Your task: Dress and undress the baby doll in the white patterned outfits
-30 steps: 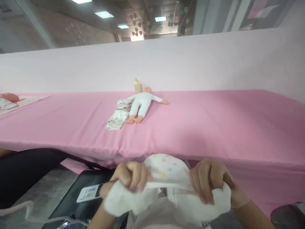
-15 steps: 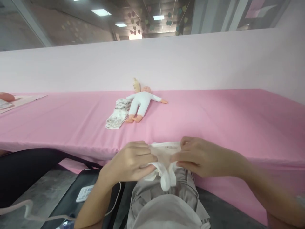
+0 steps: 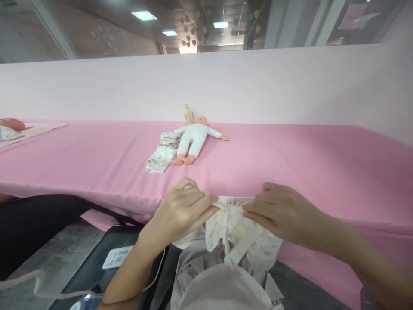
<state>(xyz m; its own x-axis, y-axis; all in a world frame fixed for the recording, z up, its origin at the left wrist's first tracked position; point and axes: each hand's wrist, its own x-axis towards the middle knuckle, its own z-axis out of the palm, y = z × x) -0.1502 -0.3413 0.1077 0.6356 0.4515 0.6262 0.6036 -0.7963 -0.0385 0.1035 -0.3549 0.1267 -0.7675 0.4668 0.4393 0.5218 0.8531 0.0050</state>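
A pale baby garment [image 3: 222, 230] with a faint print hangs over my lap from both hands. Along its top edge runs a white band with a small printed label [image 3: 235, 203]. My left hand [image 3: 189, 206] pinches that edge left of the label. On the other side, my right hand [image 3: 274, 209] grips the edge between thumb and fingers. The lower cloth drapes loosely in folds. Beyond my hands, a baby doll [image 3: 193, 138] in a white bodysuit lies on its back on the pink-covered table [image 3: 284, 163].
Folded printed cloths [image 3: 161, 158] lie against the doll's side. A cream bottle [image 3: 188, 114] stands by its head. At far left, part of another doll [image 3: 13, 124] rests on a pale mat [image 3: 45, 129]. A black chair [image 3: 93, 258] with a white cable is at my left.
The garment's lower part has opened out and hangs wider and lower. My hands have drawn slightly apart along its top edge, and the label shows more plainly.
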